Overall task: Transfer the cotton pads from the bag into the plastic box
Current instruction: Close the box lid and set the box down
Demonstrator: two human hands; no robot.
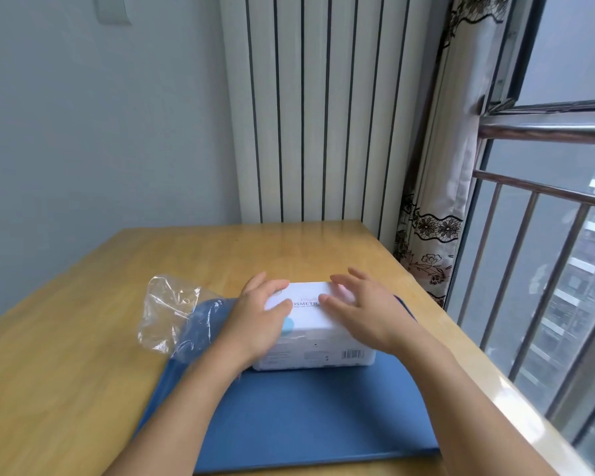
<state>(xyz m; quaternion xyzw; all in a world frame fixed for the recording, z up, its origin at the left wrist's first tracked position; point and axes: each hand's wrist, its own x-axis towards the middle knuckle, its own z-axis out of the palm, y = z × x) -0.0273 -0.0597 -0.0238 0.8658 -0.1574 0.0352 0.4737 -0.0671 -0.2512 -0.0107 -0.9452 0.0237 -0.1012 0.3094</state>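
A white plastic box [315, 341] with a "COSMETIC" label on its lid and a barcode on its front stands on a blue mat [306, 413]. My left hand [255, 317] grips the box's left end, thumb on the lid and fingers over the far edge. Over the right part of the lid lies my right hand [361, 310], fingers spread; it holds nothing. A crumpled clear plastic bag [172, 310] lies to the left of the box, half on the mat, and looks empty. No loose cotton pads show; the box's contents are hidden by the lid.
The mat lies on a wooden table [83, 338] whose right edge runs along a window with metal railings [529, 269]. A white radiator [323, 115] and a patterned curtain [437, 201] stand behind the table's far edge.
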